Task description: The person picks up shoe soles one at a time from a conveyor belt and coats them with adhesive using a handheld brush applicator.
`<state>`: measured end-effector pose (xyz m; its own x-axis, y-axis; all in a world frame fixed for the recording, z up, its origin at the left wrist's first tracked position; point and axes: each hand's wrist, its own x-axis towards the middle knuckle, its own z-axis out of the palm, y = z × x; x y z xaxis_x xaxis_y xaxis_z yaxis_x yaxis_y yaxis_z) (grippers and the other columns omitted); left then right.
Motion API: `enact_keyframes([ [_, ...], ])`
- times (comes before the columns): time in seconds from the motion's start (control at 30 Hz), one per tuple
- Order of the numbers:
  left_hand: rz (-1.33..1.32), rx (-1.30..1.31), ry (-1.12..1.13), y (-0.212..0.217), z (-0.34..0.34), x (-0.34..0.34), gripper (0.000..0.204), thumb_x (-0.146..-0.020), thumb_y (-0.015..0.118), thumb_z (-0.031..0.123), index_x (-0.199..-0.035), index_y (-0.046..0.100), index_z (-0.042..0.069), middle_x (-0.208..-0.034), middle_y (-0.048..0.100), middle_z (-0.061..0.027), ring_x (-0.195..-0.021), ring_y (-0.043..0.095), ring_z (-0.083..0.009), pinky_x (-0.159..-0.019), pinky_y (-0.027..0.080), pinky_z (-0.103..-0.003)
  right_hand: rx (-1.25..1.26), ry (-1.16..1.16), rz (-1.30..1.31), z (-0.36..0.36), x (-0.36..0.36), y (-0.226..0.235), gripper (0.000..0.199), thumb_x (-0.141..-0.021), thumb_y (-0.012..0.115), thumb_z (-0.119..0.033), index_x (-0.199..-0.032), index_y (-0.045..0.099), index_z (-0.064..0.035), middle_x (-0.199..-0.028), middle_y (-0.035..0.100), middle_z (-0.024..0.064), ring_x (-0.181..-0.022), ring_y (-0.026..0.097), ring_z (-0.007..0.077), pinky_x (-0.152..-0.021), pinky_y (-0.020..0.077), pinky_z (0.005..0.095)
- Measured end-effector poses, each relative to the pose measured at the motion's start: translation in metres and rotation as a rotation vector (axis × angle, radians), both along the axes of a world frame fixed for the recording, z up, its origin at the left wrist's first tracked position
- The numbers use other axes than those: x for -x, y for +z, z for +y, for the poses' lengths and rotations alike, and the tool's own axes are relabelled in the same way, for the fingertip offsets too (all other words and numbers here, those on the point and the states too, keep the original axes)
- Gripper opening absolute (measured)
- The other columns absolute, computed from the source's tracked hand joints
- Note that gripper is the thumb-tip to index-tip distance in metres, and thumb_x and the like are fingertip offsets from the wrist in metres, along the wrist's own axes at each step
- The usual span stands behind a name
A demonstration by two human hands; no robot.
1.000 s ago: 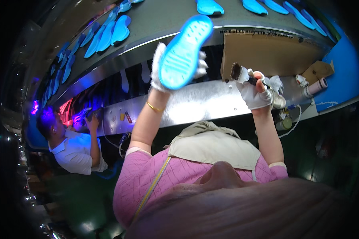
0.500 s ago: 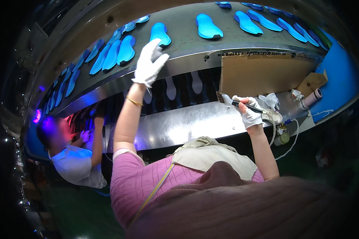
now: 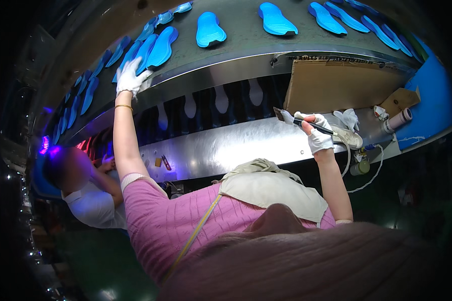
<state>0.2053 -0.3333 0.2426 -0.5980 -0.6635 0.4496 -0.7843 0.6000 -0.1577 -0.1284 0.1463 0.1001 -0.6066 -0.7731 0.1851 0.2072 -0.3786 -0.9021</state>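
My left hand (image 3: 129,79), in a white glove, reaches to the near edge of a dark conveyor belt. Its fingers are stretched over the lower end of a blue insole (image 3: 131,52) in a close group; whether they press on it I cannot tell. Beside it lie another blue insole (image 3: 145,49) and one further right (image 3: 162,47). A flat brush (image 3: 285,116) with a black handle is held in my gloved right hand (image 3: 317,134), above the metal ledge, its bristles pointing left.
The dark belt (image 3: 236,37) carries several more blue insoles. A cardboard sheet (image 3: 346,85) stands behind the metal ledge (image 3: 226,145). A white cloth (image 3: 347,119), a pink cylinder (image 3: 398,120) and a pale cord (image 3: 379,168) are at the right. A co-worker (image 3: 93,193) works at the left.
My left hand has moved left, from the single insole to the close group. My right hand still holds the brush. The co-worker's raised arm has come down.
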Motion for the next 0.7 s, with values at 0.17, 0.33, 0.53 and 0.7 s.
enact_keyframes([
  [0.17,0.078,-0.14,-0.035,-0.01,-0.012,-0.003,0.053,-0.088,0.058,0.04,-0.136,0.052,0.019,-0.141,0.049,-0.0094,-0.133,0.042,-0.0283,-0.112,0.029,-0.044,-0.003,0.027,0.039,-0.016,-0.008,0.008,0.015,-0.086,0.064,0.005,-0.096,0.062,-0.0071,-0.108,0.068,0.0109,-0.104,0.063,0.017,-0.095,0.0457,0.0284],
  [0.33,0.169,-0.244,0.206,-0.01,-0.027,-0.033,0.046,-0.093,0.056,0.032,-0.133,0.054,0.012,-0.134,0.054,-0.0136,-0.124,0.051,-0.0319,-0.105,0.04,-0.038,-0.026,0.057,0.006,-0.013,-0.008,0.009,0.016,-0.085,0.065,0.005,-0.095,0.063,-0.0072,-0.107,0.069,0.0117,-0.096,0.063,0.0138,-0.085,0.0479,0.0249],
  [0.53,0.029,0.245,-0.286,-0.01,-0.005,-0.019,0.054,-0.083,0.063,0.02,-0.135,0.05,0.017,-0.139,0.05,-0.0101,-0.126,0.049,-0.0283,-0.105,0.037,-0.045,-0.114,-0.034,-0.013,-0.008,0.0,0.007,0.014,-0.085,0.065,0.004,-0.093,0.063,-0.0066,-0.106,0.069,0.0113,-0.075,0.056,0.0075,-0.07,0.0457,0.0197],
  [0.7,0.334,0.033,-0.314,-0.023,0.036,0.032,0.02,-0.08,0.066,0.02,-0.098,0.067,0.012,-0.096,0.066,-0.0098,-0.098,0.061,-0.0294,-0.087,0.048,-0.035,-0.005,0.142,0.036,-0.021,0.0,0.008,0.017,-0.084,0.065,0.008,-0.093,0.059,-0.0052,-0.112,0.065,0.017,-0.09,0.065,0.0167,-0.077,0.0553,0.0277],
])
